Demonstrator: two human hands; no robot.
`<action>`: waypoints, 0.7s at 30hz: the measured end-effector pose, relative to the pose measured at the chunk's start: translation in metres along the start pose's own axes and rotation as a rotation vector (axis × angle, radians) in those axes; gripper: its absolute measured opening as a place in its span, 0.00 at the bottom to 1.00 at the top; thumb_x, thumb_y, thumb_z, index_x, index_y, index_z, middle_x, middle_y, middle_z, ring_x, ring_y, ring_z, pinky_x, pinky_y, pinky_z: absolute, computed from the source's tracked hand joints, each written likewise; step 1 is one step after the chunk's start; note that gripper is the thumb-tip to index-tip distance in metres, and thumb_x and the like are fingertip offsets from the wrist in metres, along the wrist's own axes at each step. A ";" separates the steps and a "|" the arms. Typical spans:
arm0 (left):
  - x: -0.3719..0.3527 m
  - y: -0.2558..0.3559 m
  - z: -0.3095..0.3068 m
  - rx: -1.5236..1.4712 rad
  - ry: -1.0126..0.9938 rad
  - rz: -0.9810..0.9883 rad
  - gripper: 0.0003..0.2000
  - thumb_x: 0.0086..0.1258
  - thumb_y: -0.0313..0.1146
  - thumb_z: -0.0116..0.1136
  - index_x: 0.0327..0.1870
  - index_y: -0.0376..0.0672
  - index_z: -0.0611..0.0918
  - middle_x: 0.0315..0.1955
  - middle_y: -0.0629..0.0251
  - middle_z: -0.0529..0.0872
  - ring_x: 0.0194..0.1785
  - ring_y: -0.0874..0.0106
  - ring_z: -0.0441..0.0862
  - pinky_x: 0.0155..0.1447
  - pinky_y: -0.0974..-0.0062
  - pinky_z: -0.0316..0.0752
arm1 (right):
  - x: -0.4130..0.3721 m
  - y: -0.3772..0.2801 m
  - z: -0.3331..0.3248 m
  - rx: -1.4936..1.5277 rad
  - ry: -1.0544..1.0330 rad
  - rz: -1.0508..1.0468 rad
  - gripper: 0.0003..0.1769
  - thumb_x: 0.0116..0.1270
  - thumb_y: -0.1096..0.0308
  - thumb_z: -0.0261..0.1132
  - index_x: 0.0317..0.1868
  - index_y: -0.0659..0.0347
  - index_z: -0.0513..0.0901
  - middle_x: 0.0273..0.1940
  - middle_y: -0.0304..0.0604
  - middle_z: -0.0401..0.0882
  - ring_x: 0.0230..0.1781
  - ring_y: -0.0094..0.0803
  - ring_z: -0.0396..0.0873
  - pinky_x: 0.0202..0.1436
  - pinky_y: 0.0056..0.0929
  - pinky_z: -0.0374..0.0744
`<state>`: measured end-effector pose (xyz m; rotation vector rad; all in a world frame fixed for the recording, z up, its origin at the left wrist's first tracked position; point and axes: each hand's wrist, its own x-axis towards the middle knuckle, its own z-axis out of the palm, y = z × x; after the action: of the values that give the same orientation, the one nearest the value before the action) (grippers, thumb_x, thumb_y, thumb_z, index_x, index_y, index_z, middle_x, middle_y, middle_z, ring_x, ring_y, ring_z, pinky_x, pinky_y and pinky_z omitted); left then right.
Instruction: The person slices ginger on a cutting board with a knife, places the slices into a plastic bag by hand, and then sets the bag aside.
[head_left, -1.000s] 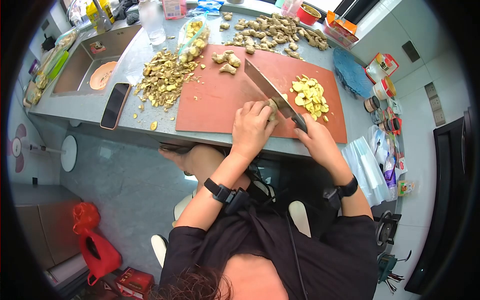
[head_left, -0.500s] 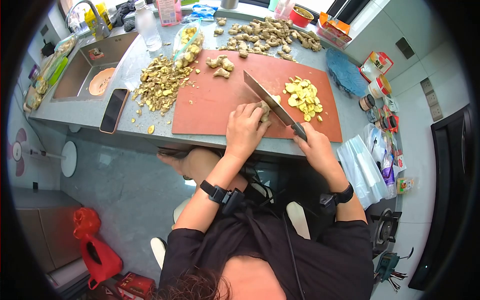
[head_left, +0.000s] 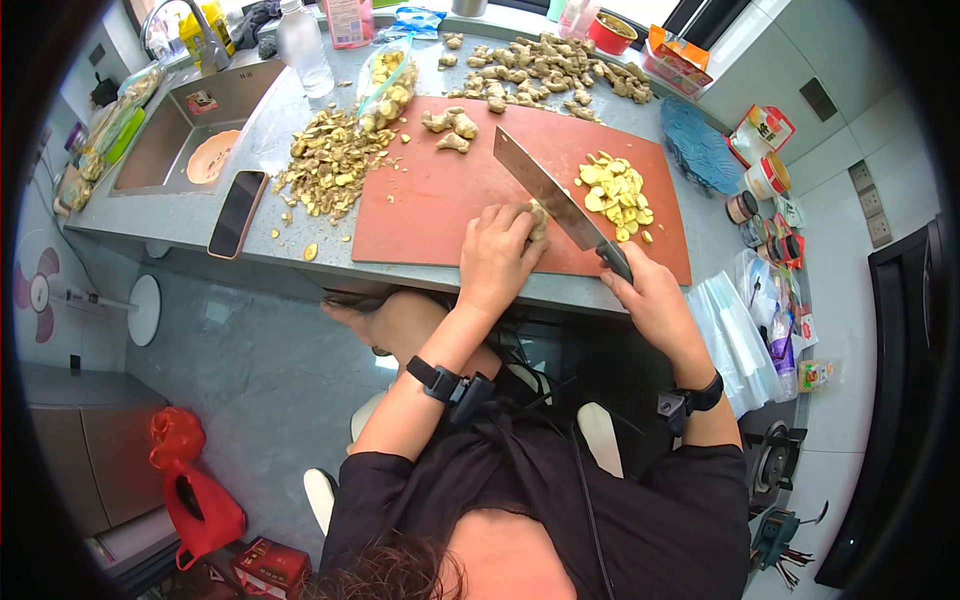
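Observation:
My left hand (head_left: 497, 247) is closed round a piece of ginger root (head_left: 539, 219), pressing it to the reddish-brown cutting board (head_left: 420, 225). The fingers cover much of that piece. In my right hand (head_left: 645, 290) is the black handle of a cleaver (head_left: 548, 188), its broad blade slanting up and left just right of the ginger. A gap shows between blade and ginger. Pale yellow ginger slices (head_left: 614, 192) lie in a pile right of the blade. Several unpeeled ginger pieces (head_left: 450, 128) rest near the board's far edge.
Left of the board lie a heap of ginger scraps (head_left: 325, 165), a phone (head_left: 238, 213) and a zip bag of slices (head_left: 387, 90). Whole ginger (head_left: 550, 70) spreads behind. A sink (head_left: 150, 160) is far left; a blue dish (head_left: 698, 145) and jars (head_left: 742, 207) stand right.
The cleaver and my right hand have shifted right, away from the ginger under my left hand. The whole view has also moved slightly.

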<state>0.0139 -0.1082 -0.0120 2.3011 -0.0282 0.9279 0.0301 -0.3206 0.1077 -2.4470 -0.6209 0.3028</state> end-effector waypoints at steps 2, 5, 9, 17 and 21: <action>0.000 0.000 0.000 0.001 -0.001 0.002 0.17 0.58 0.36 0.75 0.49 0.45 0.87 0.49 0.68 0.88 0.54 0.62 0.82 0.56 0.62 0.75 | 0.001 0.001 0.001 -0.043 -0.008 -0.019 0.12 0.76 0.65 0.64 0.52 0.63 0.76 0.39 0.62 0.84 0.46 0.63 0.83 0.47 0.51 0.78; 0.000 0.000 0.000 0.004 0.003 0.005 0.18 0.58 0.36 0.75 0.49 0.45 0.88 0.48 0.68 0.87 0.54 0.62 0.82 0.56 0.62 0.75 | 0.002 0.002 0.002 -0.066 -0.013 -0.028 0.12 0.76 0.65 0.64 0.50 0.63 0.75 0.39 0.62 0.84 0.46 0.63 0.83 0.47 0.53 0.77; 0.000 0.000 0.000 0.013 -0.006 0.005 0.17 0.58 0.36 0.75 0.49 0.45 0.88 0.46 0.68 0.87 0.53 0.62 0.82 0.55 0.62 0.75 | 0.010 -0.003 0.004 -0.064 -0.056 0.018 0.12 0.76 0.64 0.64 0.50 0.63 0.74 0.39 0.62 0.84 0.46 0.64 0.83 0.47 0.54 0.77; -0.001 0.000 0.000 0.026 -0.016 -0.009 0.17 0.58 0.36 0.75 0.48 0.46 0.87 0.46 0.68 0.87 0.54 0.62 0.81 0.56 0.62 0.75 | 0.014 0.002 0.006 -0.036 -0.068 0.001 0.12 0.76 0.64 0.65 0.49 0.64 0.74 0.40 0.62 0.84 0.46 0.63 0.83 0.47 0.52 0.77; -0.001 -0.001 0.002 0.010 -0.012 -0.011 0.17 0.58 0.36 0.75 0.49 0.46 0.87 0.47 0.68 0.86 0.55 0.63 0.81 0.56 0.62 0.75 | 0.008 -0.002 -0.001 -0.031 -0.087 0.034 0.12 0.76 0.65 0.64 0.49 0.64 0.75 0.39 0.61 0.84 0.45 0.62 0.83 0.48 0.51 0.77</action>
<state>0.0143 -0.1085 -0.0143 2.3137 -0.0163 0.9108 0.0366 -0.3160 0.1092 -2.4868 -0.6255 0.4176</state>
